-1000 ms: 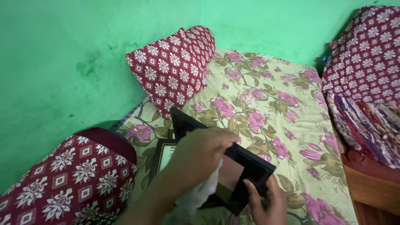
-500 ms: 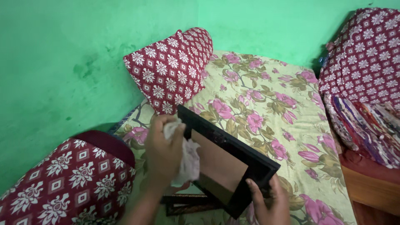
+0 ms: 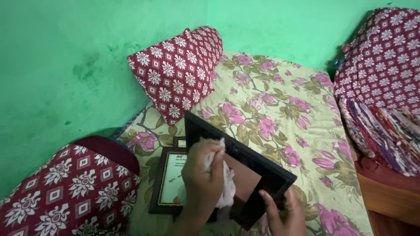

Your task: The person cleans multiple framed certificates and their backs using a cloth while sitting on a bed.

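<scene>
Lower centre of the frame: the left hand (image 3: 203,172) is closed around a crumpled white cloth (image 3: 223,183), pressing it against the brown glazed panel of a black picture frame (image 3: 262,172). The frame is held tilted above the bed, its upper corner toward the middle of the picture. The right hand (image 3: 282,214), at the bottom edge right of centre, is clamped on the frame's lower right edge, thumb lying across the black moulding.

Lower left of centre, partly hidden behind the left hand: a second dark frame (image 3: 164,183) lies flat on the sheet, holding a pale rectangular document with small red and dark print; the wording is not recorded. A corner of another small frame (image 3: 179,141) shows just above it.

The floral bedsheet (image 3: 284,100), cream with pink blossoms, fills the centre. A maroon patterned pillow (image 3: 175,72) leans on the green wall (image 3: 65,65) at upper centre; a matching bolster (image 3: 70,188) occupies the lower left. Folded patterned bedding (image 3: 385,78) is stacked at the right edge.
</scene>
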